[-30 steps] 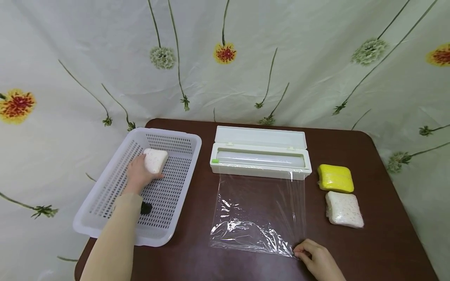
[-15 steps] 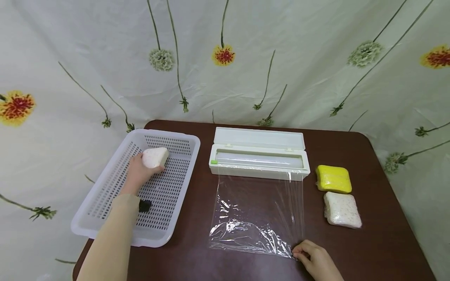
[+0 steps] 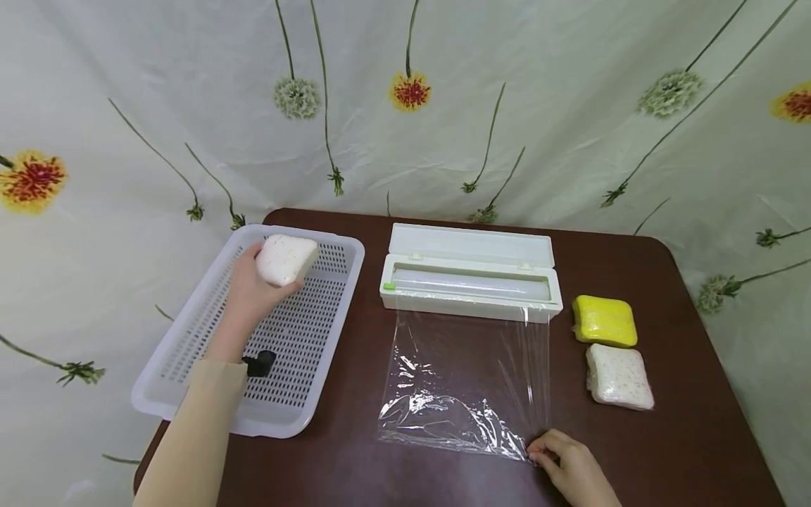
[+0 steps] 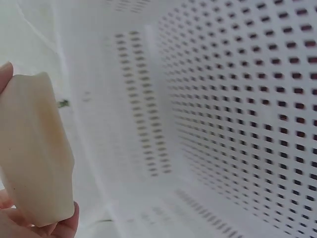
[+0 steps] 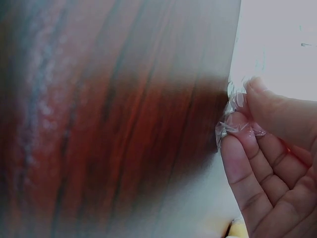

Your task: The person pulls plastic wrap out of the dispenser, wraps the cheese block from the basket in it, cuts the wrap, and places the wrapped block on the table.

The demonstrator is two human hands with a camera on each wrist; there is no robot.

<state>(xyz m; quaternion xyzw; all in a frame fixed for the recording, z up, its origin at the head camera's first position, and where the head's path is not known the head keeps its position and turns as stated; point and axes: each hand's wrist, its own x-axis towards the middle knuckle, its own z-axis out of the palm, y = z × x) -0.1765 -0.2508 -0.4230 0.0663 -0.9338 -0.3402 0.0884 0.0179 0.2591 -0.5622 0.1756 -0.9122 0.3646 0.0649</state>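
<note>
My left hand (image 3: 247,289) grips a white speckled block (image 3: 287,259) with rounded corners, above the far part of a white perforated basket (image 3: 345,331). In the left wrist view the block (image 4: 37,148) shows a smooth cream side with a shallow dent, thumb and fingers at its ends. My right hand (image 3: 573,465) pinches the near right corner of a sheet of cling film (image 3: 469,387). In the right wrist view the crumpled film edge (image 5: 230,116) sits between thumb and fingertips. The sheet runs out from a white cling film dispenser (image 3: 469,306), whose lid stands open.
A yellow block (image 3: 605,321) and another white speckled block (image 3: 619,377), both covered in shiny film, lie at the right of the dark brown table (image 3: 684,338). Inside the basket is a small black object (image 3: 260,363). A flowered cloth (image 3: 570,141) hangs behind.
My left hand has lifted the white block up and slightly away, from inside the basket to above it. The right hand stays on the film corner.
</note>
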